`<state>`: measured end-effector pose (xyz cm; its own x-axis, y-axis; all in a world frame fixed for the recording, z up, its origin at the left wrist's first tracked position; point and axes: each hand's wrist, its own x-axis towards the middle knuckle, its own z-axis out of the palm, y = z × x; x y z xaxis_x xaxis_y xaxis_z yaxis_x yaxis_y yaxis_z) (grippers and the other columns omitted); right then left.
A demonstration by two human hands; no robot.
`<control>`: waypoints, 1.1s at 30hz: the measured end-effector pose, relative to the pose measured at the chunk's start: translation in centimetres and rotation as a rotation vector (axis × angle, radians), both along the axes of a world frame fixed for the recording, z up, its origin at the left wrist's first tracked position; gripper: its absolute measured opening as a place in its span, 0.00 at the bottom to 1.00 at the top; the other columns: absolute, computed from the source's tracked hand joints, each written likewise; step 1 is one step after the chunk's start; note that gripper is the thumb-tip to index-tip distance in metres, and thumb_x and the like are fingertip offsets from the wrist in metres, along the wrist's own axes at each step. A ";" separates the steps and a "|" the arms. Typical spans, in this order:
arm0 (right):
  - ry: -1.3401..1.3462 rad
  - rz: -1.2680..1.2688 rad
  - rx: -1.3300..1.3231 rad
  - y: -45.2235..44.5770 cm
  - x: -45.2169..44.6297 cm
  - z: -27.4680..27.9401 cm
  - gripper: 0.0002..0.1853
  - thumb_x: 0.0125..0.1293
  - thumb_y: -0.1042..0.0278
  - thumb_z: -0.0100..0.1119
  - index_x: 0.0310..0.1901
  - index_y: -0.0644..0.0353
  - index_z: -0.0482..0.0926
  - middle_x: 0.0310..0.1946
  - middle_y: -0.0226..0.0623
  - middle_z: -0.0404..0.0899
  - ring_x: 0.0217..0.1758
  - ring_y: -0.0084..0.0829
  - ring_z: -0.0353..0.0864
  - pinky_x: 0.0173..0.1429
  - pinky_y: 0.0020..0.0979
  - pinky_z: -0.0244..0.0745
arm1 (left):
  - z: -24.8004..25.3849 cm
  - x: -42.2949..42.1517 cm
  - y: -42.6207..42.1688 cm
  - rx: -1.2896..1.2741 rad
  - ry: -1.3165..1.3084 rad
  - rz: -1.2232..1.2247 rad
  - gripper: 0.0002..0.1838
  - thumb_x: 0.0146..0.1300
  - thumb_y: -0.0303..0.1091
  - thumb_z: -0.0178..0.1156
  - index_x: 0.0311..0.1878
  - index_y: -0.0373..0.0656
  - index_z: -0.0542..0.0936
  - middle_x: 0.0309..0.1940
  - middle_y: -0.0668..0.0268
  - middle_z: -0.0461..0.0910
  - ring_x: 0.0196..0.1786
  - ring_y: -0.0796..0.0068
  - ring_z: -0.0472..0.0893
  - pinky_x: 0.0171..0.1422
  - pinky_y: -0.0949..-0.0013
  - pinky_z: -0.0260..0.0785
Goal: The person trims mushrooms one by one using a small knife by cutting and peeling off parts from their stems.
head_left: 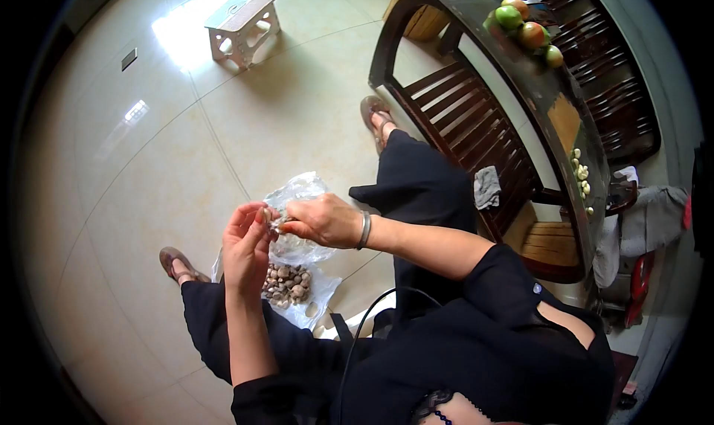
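My left hand (245,239) and my right hand (323,220) meet above the plastic bags, fingertips nearly touching. Between them is a small pale piece (271,218), pinched by my left fingers. My right hand, with a silver bracelet (364,230) at the wrist, is closed against that piece; anything else in its fingers is too small to make out. Below my hands, small brownish round pieces, like mushrooms (285,284), lie heaped on a white plastic bag (321,287). Another thin translucent bag (301,187) spreads on the floor behind my hands.
A folding stool (242,29) stands at the top left. To the right are a dark wooden bench (465,116) with a grey cloth (487,187), and a long dark table (537,90) bearing several red-green fruits (532,35) and small pale pieces (582,174). A black cable curves near my lap.
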<state>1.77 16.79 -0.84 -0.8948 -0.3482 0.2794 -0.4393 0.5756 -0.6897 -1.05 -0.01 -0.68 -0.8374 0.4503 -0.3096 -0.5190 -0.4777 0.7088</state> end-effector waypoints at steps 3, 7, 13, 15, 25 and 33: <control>0.095 -0.036 0.096 0.2 -0.2 -0.2 0.13 0.61 0.57 0.48 0.28 0.59 0.69 0.22 0.41 0.71 0.23 0.42 0.74 0.24 0.37 0.69 | -0.7 -0.2 -0.3 0.048 0.050 0.027 0.11 0.60 0.27 0.50 0.47 0.37 0.68 0.41 0.56 0.74 0.38 0.77 0.71 0.42 0.78 0.62; -0.022 -0.131 0.023 0.4 -0.4 -0.1 0.15 0.61 0.56 0.47 0.27 0.59 0.67 0.23 0.42 0.70 0.24 0.43 0.73 0.25 0.37 0.68 | -0.7 -0.2 -0.3 0.134 0.043 0.015 0.13 0.61 0.27 0.49 0.49 0.35 0.66 0.44 0.53 0.73 0.41 0.77 0.71 0.44 0.78 0.62; -0.140 -0.112 0.056 0.4 -0.3 0.0 0.19 0.59 0.52 0.50 0.27 0.61 0.65 0.21 0.45 0.69 0.24 0.46 0.72 0.26 0.39 0.66 | -0.9 -0.4 -0.9 0.203 0.025 -0.009 0.15 0.60 0.27 0.51 0.49 0.35 0.66 0.46 0.51 0.71 0.41 0.73 0.72 0.49 0.73 0.64; -0.166 -0.109 0.021 0.4 -0.3 0.1 0.18 0.58 0.53 0.52 0.27 0.62 0.65 0.21 0.45 0.69 0.24 0.46 0.72 0.26 0.38 0.66 | -0.7 -0.3 -0.9 0.178 0.001 0.009 0.14 0.60 0.27 0.51 0.48 0.35 0.66 0.46 0.51 0.71 0.42 0.71 0.73 0.49 0.72 0.66; -0.297 -0.060 -0.191 0.4 -0.4 0.6 0.10 0.54 0.68 0.57 0.32 0.64 0.69 0.24 0.43 0.73 0.26 0.38 0.75 0.30 0.31 0.69 | -0.9 -0.3 -0.9 0.033 0.034 0.015 0.16 0.58 0.28 0.54 0.49 0.35 0.70 0.39 0.57 0.76 0.38 0.70 0.77 0.46 0.71 0.70; -0.249 -0.024 -0.216 0.7 -0.6 0.2 0.07 0.54 0.72 0.58 0.34 0.65 0.74 0.26 0.35 0.75 0.24 0.20 0.71 0.29 0.20 0.67 | -0.7 -0.1 -0.5 -0.075 0.141 0.036 0.15 0.55 0.26 0.57 0.47 0.35 0.74 0.35 0.62 0.77 0.36 0.73 0.78 0.42 0.72 0.72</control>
<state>1.21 17.53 -0.60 -0.9522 -0.2825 0.1159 -0.2298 0.4128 -0.8814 -1.13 -0.47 -1.41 -0.8901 0.3992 -0.2198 -0.3955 -0.4371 0.8078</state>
